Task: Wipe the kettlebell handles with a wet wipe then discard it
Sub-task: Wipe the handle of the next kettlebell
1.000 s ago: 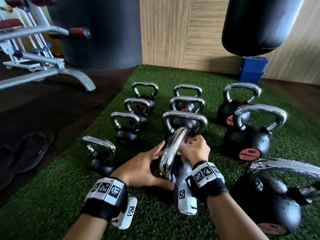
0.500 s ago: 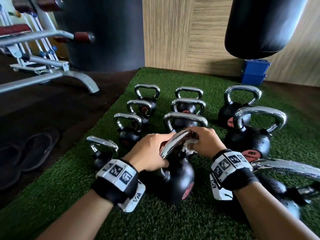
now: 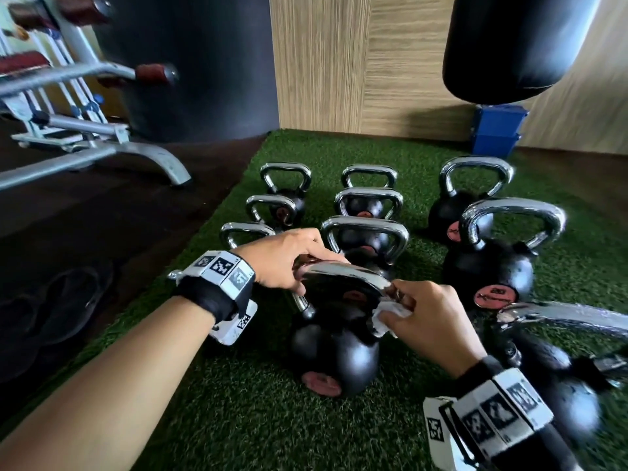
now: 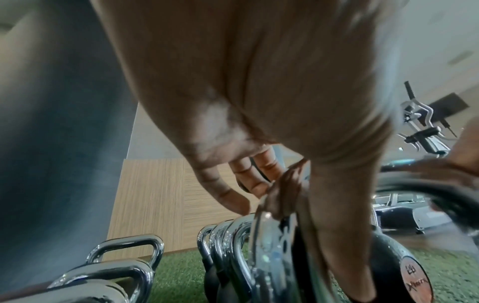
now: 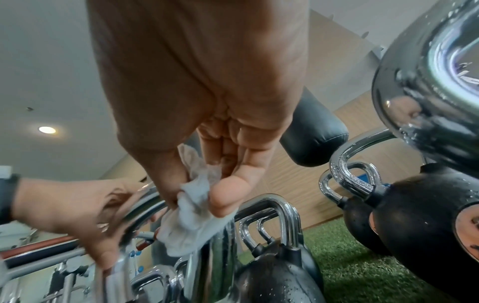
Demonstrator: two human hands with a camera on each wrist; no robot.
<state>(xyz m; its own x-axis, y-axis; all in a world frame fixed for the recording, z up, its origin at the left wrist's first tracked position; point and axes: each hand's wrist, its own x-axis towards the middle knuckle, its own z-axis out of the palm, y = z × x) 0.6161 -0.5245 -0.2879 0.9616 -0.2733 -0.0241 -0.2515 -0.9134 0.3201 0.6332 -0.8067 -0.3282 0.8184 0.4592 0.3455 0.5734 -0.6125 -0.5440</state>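
A black kettlebell [image 3: 334, 358] with a chrome handle [image 3: 343, 271] stands on the green turf in front of me. My left hand [image 3: 282, 260] grips the left end of that handle, thumb and fingers around the bar [image 4: 261, 235]. My right hand [image 3: 421, 314] pinches a crumpled white wet wipe [image 3: 385, 319] against the handle's right end. In the right wrist view the wipe [image 5: 191, 213] is bunched between thumb and fingers, pressed on the chrome.
Several more chrome-handled kettlebells [image 3: 365, 232] stand in rows behind and to the right [image 3: 489, 263]. A blue bin [image 3: 498, 130] sits by the wood wall under a black punching bag [image 3: 530, 42]. A weight bench [image 3: 85, 137] and sandals [image 3: 64, 300] are on the dark floor, left.
The kettlebell has turned so its handle lies crosswise. My left hand moved up to the handle's left end, and my right hand slid the wipe down to the right end.
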